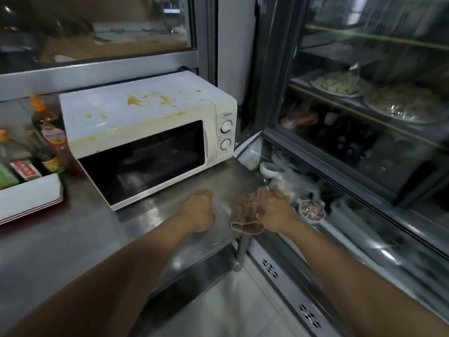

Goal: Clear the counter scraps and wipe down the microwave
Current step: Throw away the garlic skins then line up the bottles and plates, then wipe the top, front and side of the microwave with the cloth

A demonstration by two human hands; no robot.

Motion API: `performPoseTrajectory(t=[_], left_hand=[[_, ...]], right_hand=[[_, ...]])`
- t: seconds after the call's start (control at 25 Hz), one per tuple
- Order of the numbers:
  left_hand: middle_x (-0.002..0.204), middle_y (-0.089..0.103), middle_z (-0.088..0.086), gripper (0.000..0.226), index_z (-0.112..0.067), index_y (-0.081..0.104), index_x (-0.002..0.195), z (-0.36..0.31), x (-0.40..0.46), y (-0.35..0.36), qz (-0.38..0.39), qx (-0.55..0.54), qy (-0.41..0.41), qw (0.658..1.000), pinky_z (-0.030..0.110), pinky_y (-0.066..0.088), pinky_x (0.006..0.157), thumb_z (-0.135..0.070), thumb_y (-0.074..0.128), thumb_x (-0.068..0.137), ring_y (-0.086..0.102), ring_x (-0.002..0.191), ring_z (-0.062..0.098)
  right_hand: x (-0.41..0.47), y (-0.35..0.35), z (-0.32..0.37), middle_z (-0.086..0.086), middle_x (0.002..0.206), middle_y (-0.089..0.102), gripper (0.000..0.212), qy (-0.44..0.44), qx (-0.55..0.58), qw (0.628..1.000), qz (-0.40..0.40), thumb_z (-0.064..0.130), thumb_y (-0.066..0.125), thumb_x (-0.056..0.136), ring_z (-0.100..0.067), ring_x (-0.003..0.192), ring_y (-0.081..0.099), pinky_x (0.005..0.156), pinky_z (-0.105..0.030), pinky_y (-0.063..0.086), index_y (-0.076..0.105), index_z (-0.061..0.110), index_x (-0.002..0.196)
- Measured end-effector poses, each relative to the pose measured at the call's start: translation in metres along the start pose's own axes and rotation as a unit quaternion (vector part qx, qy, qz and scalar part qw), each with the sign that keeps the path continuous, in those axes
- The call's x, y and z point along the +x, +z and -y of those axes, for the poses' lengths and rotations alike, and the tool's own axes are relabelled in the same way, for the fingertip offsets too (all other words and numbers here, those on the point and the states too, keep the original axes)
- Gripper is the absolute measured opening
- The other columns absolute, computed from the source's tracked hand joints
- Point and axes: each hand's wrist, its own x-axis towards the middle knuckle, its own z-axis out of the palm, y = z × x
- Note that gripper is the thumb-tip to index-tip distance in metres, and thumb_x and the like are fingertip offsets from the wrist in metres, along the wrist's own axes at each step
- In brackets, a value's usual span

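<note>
Stainless steel forms the counter [73, 239] seen from the head camera, and both forearms are stretched out over its right-hand end. A brown cloth [245, 212] is clutched in the right hand [274, 210], whose fingers are curled round it, right at the counter's edge, with a fold of the fabric hanging over the rim; it is probably held there so that scraps can be drawn toward the edge. The left hand [198, 209] is set on the steel just beside the cloth, fingers curled under, perhaps cupped to gather or brace; whether anything is held inside it cannot be told, and no loose scraps can be made out on the blurred, shiny surface between the hands. The white microwave [150, 122] stands behind the hands, its door shut, and its top is smeared with orange-yellow stains [136, 99] that are not yet wiped, so the wiping step is judged to lie ahead. To the left, sauce bottles [48, 132] are grouped against the microwave's side, and a stack of white trays [29, 198] is laid in front of them. On the right, a glass-fronted chiller [364, 117] is seen, with plates of food on its shelves and small bowls [312, 211] lower down, just beyond the right hand. Care would be called for so that nothing swept off the edge lands among those bowls.
</note>
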Motion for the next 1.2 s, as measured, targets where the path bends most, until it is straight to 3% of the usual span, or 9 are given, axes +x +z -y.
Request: performPoseTrajectory(t=[0.2,0.4,0.56,0.72,0.96,1.2], left_hand=[[0.130,0.049,0.011,0.047,-0.014,0.044,0.125,-0.023,0.040,0.026,0.008,-0.003,-0.048,0.999,0.038,0.044,0.098,-0.020,0.060,0.081,0.049,0.121,0.029],[0.131,0.049,0.006,0.050,-0.018,0.043,0.130,-0.038,0.072,0.053,0.004,-0.029,-0.107,0.994,0.038,0.042,0.099,-0.023,0.059,0.083,0.046,0.121,0.026],[0.132,0.047,0.007,0.052,-0.017,0.040,0.133,-0.041,0.086,0.066,0.005,-0.011,-0.152,0.988,0.038,0.040,0.097,-0.024,0.058,0.085,0.044,0.122,0.026],[0.130,0.049,0.007,0.054,-0.016,0.042,0.133,-0.038,0.091,0.068,0.003,-0.006,-0.179,0.984,0.037,0.041,0.095,-0.028,0.061,0.083,0.047,0.121,0.027],[0.132,0.047,0.010,0.055,-0.014,0.040,0.134,-0.038,0.086,0.055,-0.006,-0.010,-0.186,0.983,0.041,0.042,0.100,-0.021,0.063,0.084,0.045,0.124,0.027],[0.135,0.049,0.009,0.055,-0.015,0.042,0.135,-0.046,0.076,0.018,-0.056,-0.037,-0.180,0.981,0.039,0.041,0.102,-0.023,0.063,0.084,0.048,0.124,0.026]], right_hand=[[0.058,0.023,-0.038,-0.020,0.136,0.040,0.054,-0.010,0.015,0.999,0.050,0.030,0.056,0.084,-0.037,0.125,0.038,0.102,-0.040,0.038,0.034,0.019,0.132],[0.099,0.061,-0.055,-0.015,0.153,0.016,0.073,-0.042,0.045,0.995,0.082,0.048,0.060,0.083,-0.037,0.140,0.016,0.114,-0.045,0.023,0.025,0.024,0.143],[0.113,0.087,-0.055,-0.019,0.155,0.003,0.080,-0.065,-0.006,0.997,0.037,0.060,0.058,0.078,-0.039,0.141,0.010,0.113,-0.049,0.020,0.026,0.026,0.143],[0.118,0.096,-0.047,-0.023,0.154,0.005,0.071,-0.061,0.002,0.998,0.011,0.045,0.063,0.082,-0.040,0.138,0.013,0.110,-0.047,0.023,0.034,0.015,0.140],[0.120,0.090,-0.048,-0.019,0.136,0.032,0.039,-0.097,0.109,0.989,0.015,0.005,0.053,0.083,-0.034,0.122,0.037,0.101,-0.034,0.036,0.051,0.007,0.122],[0.120,0.039,-0.035,-0.011,0.118,0.044,0.032,-0.167,0.174,0.970,-0.038,0.008,0.058,0.085,-0.027,0.106,0.050,0.084,-0.022,0.038,0.056,0.012,0.116]])
